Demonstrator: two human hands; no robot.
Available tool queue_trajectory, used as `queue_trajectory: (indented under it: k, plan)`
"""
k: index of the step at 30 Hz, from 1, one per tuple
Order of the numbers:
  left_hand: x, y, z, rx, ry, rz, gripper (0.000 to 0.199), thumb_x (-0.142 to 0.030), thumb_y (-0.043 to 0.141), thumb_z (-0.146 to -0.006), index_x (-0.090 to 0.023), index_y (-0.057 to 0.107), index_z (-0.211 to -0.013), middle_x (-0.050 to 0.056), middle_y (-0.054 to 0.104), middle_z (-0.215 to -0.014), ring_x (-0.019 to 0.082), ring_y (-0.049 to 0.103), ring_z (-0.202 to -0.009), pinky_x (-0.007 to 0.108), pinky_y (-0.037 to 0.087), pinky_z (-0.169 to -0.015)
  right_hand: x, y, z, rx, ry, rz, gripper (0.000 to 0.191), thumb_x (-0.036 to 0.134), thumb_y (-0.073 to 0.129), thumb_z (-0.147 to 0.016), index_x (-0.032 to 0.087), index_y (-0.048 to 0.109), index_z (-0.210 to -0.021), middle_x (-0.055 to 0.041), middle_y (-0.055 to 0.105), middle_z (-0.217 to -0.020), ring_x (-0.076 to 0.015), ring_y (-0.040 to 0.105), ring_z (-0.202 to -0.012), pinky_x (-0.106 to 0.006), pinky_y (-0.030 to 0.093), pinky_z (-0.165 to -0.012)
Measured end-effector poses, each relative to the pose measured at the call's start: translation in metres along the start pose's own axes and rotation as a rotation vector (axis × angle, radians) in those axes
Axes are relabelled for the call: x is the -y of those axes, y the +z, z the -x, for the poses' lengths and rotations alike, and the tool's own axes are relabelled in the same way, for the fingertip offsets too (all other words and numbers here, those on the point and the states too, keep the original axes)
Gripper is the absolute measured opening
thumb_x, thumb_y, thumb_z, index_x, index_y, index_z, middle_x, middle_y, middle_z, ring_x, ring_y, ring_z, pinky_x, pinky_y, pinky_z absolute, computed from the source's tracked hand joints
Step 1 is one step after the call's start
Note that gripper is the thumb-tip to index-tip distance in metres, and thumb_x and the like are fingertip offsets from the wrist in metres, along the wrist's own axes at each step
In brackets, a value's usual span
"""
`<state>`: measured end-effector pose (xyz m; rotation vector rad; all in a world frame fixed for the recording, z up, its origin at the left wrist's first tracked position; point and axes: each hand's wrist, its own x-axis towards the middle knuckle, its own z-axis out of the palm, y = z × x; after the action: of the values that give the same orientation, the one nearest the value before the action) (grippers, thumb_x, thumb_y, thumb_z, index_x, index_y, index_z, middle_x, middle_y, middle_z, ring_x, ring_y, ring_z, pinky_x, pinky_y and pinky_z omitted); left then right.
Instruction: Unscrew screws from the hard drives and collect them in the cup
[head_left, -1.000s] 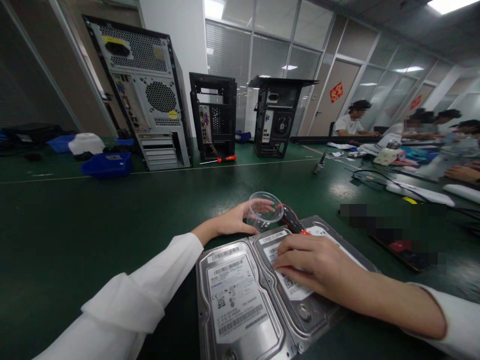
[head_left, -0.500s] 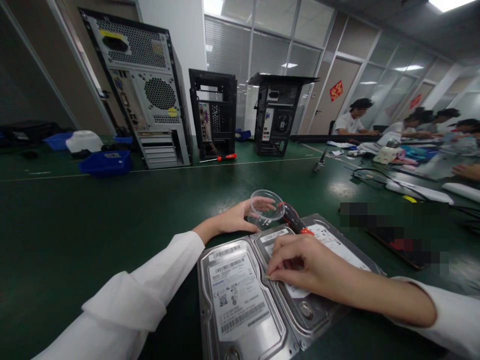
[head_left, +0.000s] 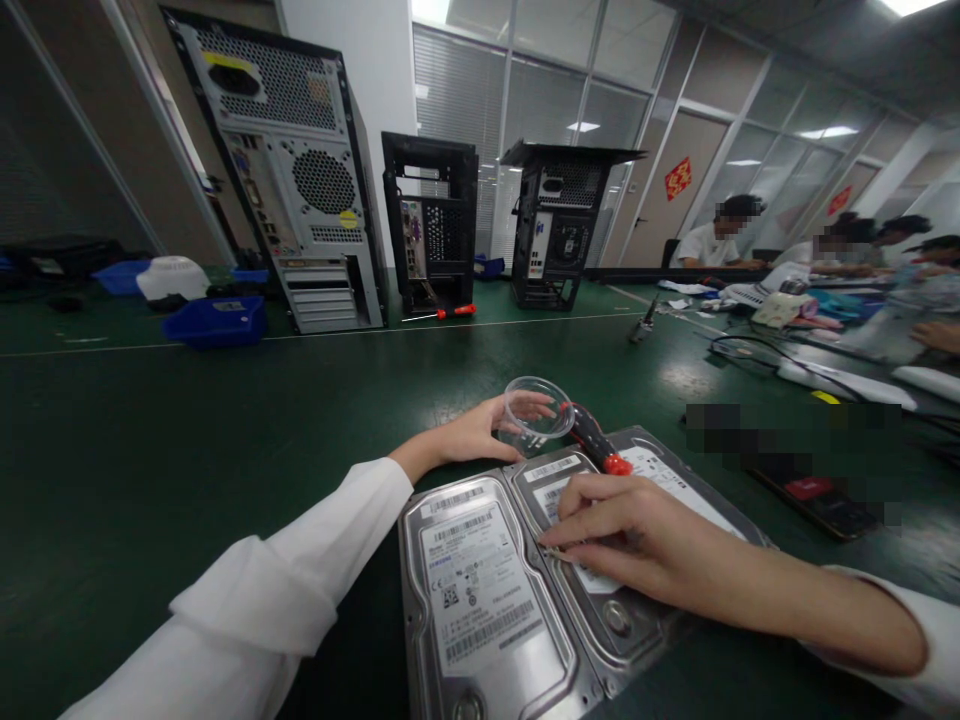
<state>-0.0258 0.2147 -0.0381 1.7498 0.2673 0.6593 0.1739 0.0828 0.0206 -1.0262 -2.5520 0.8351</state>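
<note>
My left hand [head_left: 480, 428] is curled around a clear plastic cup [head_left: 538, 408], whose bottom shows a few small pieces too unclear to name. Over the right-hand hard drive [head_left: 551, 468], my right hand [head_left: 630, 525] has thumb and fingers bent in a pinch. Their tips are low, by the seam with the left-hand hard drive [head_left: 480, 570]; a tiny silvery bit shows there, its kind unclear. Both drives lie label up, side by side. A black-and-red handled tool [head_left: 592, 440] rests against the right drive's far edge, beside the cup.
Three computer cases, a large silver one [head_left: 300, 200] and two black ones [head_left: 439, 220] [head_left: 559, 220], stand at the back. A red screwdriver [head_left: 454, 312], blue bin [head_left: 217, 320] and pliers-like tool [head_left: 643, 322] lie on the green table. A phone [head_left: 817, 490] lies right; people sit beyond.
My right hand has shifted slightly to the right, and its fingertips have parted a little above the drive. My left hand keeps hold of the cup. The view has tilted slightly.
</note>
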Motion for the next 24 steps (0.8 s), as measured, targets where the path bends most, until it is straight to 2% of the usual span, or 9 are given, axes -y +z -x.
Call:
queue_trajectory:
  k: [7,14,24]
  plan:
    - [-0.002,0.0,0.0,0.001,-0.017,-0.008,0.07,-0.008,0.071,-0.065,-0.018,0.043,-0.129,0.014,0.042,-0.134,0.022,0.04,-0.126,0.038,0.036,-0.102,0.002,-0.001,0.001,0.03,-0.078,0.15,0.026,0.023,0.048,-0.093,0.024,0.066,-0.112,-0.0036,0.059,-0.095,-0.0117,0.057,-0.084,-0.022,0.044,-0.074]
    - [0.0,-0.001,0.0,0.014,0.0,-0.02,0.07,-0.008,0.071,-0.066,-0.018,0.042,-0.129,0.013,0.043,-0.133,0.023,0.04,-0.126,0.038,0.036,-0.101,-0.004,0.01,0.002,-0.112,-0.152,0.359,0.025,0.024,0.044,-0.095,0.02,0.068,-0.101,-0.0044,0.061,-0.088,-0.0133,0.058,-0.074,-0.024,0.043,-0.064]
    - [0.0,-0.001,-0.001,0.008,-0.004,-0.022,0.071,-0.007,0.071,-0.066,-0.017,0.041,-0.13,0.014,0.042,-0.134,0.022,0.04,-0.126,0.037,0.037,-0.1,-0.005,0.012,-0.001,-0.153,-0.223,0.455,0.027,0.027,0.044,-0.095,0.021,0.07,-0.098,-0.004,0.063,-0.082,-0.013,0.059,-0.07,-0.024,0.039,-0.059]
